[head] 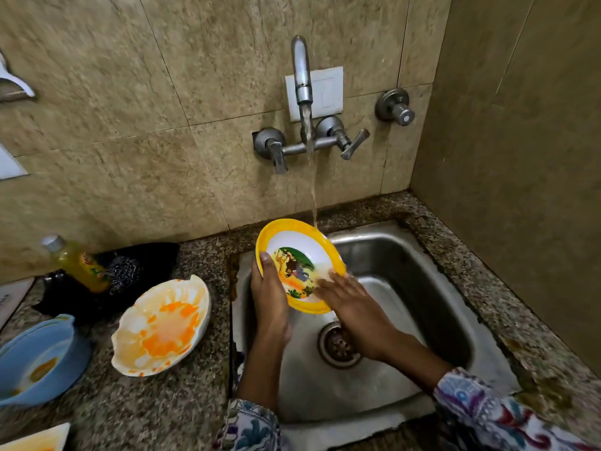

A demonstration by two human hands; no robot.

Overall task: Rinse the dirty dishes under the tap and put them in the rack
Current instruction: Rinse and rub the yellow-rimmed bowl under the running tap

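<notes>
Right now the rinsing step is in hand. The left hand (270,297) grips the yellow-rimmed plate (297,265) by its left edge, thumb over the rim, and holds it tilted over the sink (406,255). The right hand (351,304) lies with straight fingers flat on the plate's printed face, seemingly rubbing it. Water from the tap (302,73) runs down and strikes the plate's upper rim, so the stream only partly reaches the face.

On the counter (146,411) to the left wait more dirty dishes: a white bowl (162,325) smeared with orange, a blue bowl (39,356) with orange residue, and the corner of another stained dish (35,439) at the bottom edge. A yellow soap bottle (78,263) lies behind them near a dark scrubber (125,270).

No rack shows in this view, so I judge that the next move calls for finishing the rub, turning the plate so water sweeps the whole face, then carrying it out of view to the rack. Much of the task remains.
</notes>
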